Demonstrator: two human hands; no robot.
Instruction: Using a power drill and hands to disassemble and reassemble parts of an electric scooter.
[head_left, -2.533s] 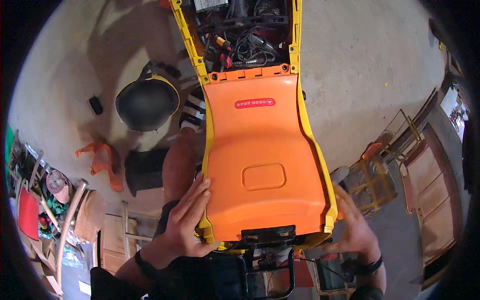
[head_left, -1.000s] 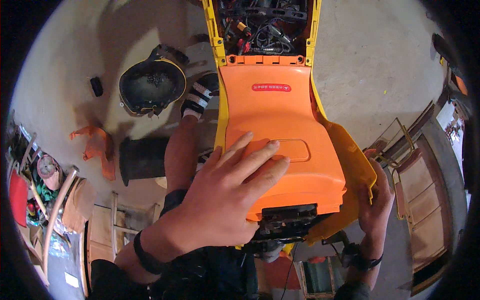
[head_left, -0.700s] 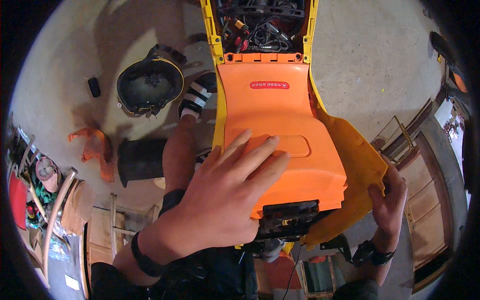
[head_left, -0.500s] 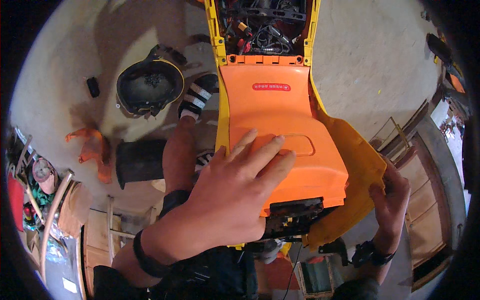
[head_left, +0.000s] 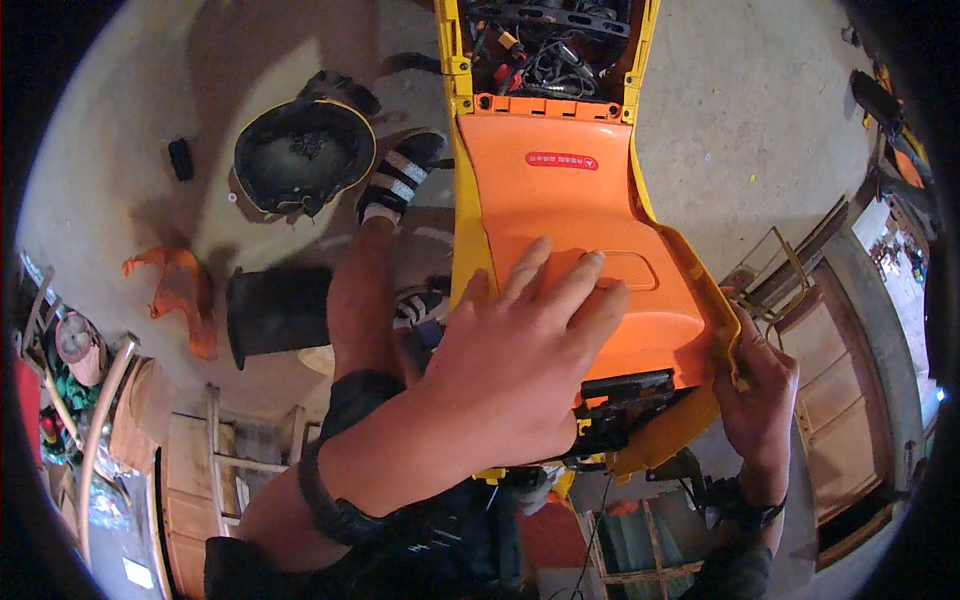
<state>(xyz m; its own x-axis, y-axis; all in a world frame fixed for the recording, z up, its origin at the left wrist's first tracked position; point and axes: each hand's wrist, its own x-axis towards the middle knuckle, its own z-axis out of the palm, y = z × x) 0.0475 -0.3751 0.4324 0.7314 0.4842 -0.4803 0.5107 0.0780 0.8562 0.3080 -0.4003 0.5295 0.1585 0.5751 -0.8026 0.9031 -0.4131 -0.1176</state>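
Observation:
An orange plastic cover (head_left: 556, 200) with a small red label lies along the middle of a yellow vehicle body (head_left: 470, 210). My left hand (head_left: 520, 345) rests on that cover with its fingers spread, near a rounded rectangular outline moulded in it. At the right, my right hand (head_left: 755, 385) grips the edge of a yellow side panel (head_left: 668, 432), thumb on the near face and the other fingers partly hidden. The panel stands close along the cover's right side. Below the cover's near end, a dark opening (head_left: 610, 415) shows black parts.
Beyond the cover, an open bay holds tangled wiring (head_left: 550, 70). On the floor to the left are a black and yellow shell (head_left: 305, 160), an orange plastic piece (head_left: 183, 300) and a black bin (head_left: 278, 312). A wooden door (head_left: 850, 400) is at the right.
My right hand has brought the yellow side panel inward, closer to the orange cover. My left hand stays on the cover. The vehicle has shifted slightly right and up in view.

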